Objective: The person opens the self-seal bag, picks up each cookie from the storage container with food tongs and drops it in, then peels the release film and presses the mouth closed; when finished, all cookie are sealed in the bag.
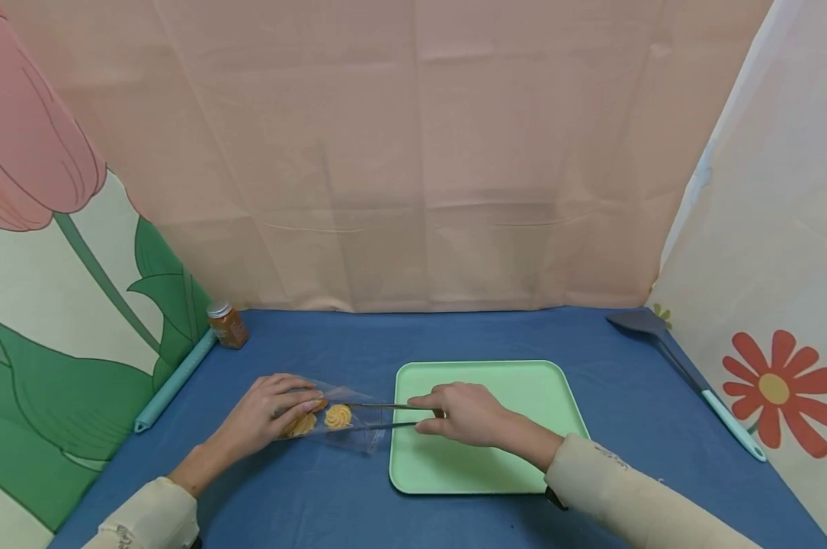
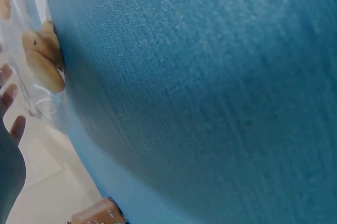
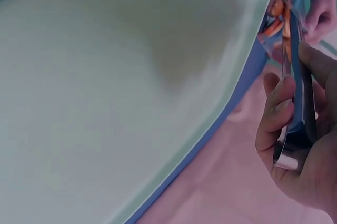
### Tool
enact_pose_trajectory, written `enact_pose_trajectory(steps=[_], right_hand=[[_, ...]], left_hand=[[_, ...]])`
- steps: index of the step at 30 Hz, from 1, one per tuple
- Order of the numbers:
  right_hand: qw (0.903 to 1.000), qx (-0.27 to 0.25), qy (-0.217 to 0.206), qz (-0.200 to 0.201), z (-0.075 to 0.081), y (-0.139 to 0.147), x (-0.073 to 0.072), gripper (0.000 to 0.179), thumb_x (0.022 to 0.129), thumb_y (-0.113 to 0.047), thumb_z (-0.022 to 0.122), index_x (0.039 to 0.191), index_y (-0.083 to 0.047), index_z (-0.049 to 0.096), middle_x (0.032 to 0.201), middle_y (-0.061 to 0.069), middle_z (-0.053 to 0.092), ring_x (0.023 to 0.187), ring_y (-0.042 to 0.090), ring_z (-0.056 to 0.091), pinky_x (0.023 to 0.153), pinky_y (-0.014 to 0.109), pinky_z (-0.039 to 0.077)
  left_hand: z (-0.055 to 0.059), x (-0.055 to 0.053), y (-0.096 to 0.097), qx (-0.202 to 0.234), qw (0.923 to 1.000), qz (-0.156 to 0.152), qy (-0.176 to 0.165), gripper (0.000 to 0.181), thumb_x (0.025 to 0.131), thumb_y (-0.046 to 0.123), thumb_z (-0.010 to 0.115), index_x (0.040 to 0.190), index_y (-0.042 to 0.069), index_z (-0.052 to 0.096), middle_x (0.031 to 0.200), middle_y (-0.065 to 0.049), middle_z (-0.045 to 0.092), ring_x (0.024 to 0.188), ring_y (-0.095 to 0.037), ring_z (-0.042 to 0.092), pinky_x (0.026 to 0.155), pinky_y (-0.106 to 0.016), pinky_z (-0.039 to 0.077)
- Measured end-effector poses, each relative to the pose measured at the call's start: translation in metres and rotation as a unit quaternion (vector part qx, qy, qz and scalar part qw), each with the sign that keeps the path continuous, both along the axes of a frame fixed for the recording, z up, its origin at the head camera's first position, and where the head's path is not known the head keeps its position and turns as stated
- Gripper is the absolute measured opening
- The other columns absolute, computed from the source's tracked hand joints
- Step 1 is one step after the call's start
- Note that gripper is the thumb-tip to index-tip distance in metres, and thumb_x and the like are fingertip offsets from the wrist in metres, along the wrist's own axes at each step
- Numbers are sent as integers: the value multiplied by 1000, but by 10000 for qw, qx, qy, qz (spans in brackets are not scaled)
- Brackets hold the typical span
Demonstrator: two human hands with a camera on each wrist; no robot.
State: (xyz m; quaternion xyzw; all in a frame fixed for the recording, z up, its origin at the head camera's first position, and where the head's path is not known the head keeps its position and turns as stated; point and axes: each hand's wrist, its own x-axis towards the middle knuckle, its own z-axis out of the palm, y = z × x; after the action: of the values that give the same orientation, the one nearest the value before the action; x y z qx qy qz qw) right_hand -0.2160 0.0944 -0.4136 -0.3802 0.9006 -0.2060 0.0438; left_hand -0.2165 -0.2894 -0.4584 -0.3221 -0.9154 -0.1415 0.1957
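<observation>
My left hand (image 1: 265, 415) grips a clear plastic bag (image 1: 368, 442) lying left of the tray, with several golden cookies in it. One swirl-shaped cookie (image 1: 338, 416) shows near the bag's mouth; others lie partly under the left fingers. My right hand (image 1: 464, 415) holds metal tongs (image 3: 301, 95) near their bend, fingers on one arm and thumb on the other. The tong arms reach left into the bag, on either side of the swirl cookie; whether they touch it I cannot tell. In the left wrist view, pale cookies (image 2: 45, 71) show through the film.
A light green tray (image 1: 516, 393) lies beneath the right hand. At the right rests a dark spatula (image 1: 687, 370) with a mint handle. A small brown jar (image 1: 228, 326) with a silvery lid and a teal rod (image 1: 176, 381) are at the left, on the blue cloth (image 1: 331, 518).
</observation>
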Motion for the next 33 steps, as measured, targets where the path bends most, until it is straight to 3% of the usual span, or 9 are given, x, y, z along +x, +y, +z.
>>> enact_pose_trajectory(steps=[7,16,23,33], right_hand=[[9999,-66,-111,-56,-1,-19,-2,41,95,-37,69,135,-26,66,75,-12,58,54,0,43,44,22,31],[9994,43,-203,-270,-1,-41,-4,40,95,-38,69,133,-26,67,79,-11,63,56,0,46,44,22,34],[9987,197,-230,-416,0,-59,-4,41,95,-40,68,135,-29,66,61,-11,51,48,4,41,41,22,27],[9980,261,-338,-458,-2,-75,-4,42,97,-41,65,137,-30,63,47,-8,44,40,5,30,40,21,20]], left_hand=[[-1,-2,0,-8,10000,-14,96,23,95,24,70,117,26,76,120,5,71,116,-20,60,98,-52,42],[-1,-2,0,37,10000,44,81,24,93,23,72,116,26,76,121,5,71,117,-20,60,98,-52,42],[-2,-2,0,45,9999,74,52,22,94,25,71,115,26,77,122,4,71,118,-21,60,99,-53,42],[1,-3,0,37,9997,-78,211,26,92,21,72,117,28,76,119,4,72,115,-21,61,95,-52,44]])
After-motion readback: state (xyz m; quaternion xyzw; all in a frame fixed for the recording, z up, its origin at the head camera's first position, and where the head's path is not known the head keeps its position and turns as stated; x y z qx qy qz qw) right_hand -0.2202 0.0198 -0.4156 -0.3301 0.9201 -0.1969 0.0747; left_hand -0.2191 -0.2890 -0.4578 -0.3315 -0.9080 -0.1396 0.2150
